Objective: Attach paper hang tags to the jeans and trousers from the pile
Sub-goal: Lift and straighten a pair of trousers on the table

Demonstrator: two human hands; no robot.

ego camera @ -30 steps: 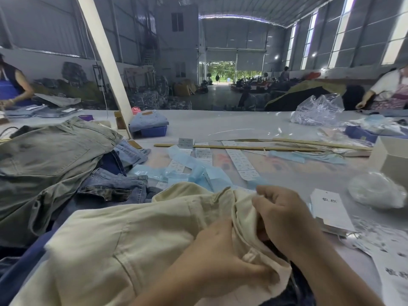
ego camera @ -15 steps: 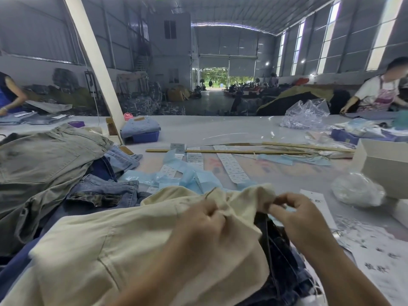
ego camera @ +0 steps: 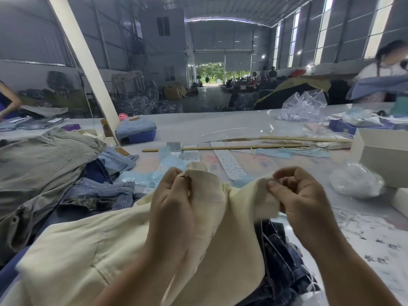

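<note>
A long pale table (ego camera: 220, 127) runs across the hall, and its near end is heaped with clothing. The biggest piece is a pair of cream trousers (ego camera: 92, 250) spread over the heap in front of the person, its top edge lifted off the pile. To the left lie grey-green trousers (ego camera: 37, 164), with blue jeans (ego camera: 99, 193) crumpled between them and the cream pair, and more dark jeans (ego camera: 280, 261) showing under the cream cloth on the right. Farther out, a wooden stick (ego camera: 220, 148) lies across white label strips (ego camera: 229, 161) and scraps of light blue plastic (ego camera: 141, 177); a white box (ego camera: 384, 155) stands at the right edge. The left hand (ego camera: 174, 202) has its fingers curled tight round a raised fold of the cream waistband. The right hand (ego camera: 302, 195) pinches the same edge a little to the right, thumb pressed on the cloth and fingers curled, so the fabric stretches between both hands.
</note>
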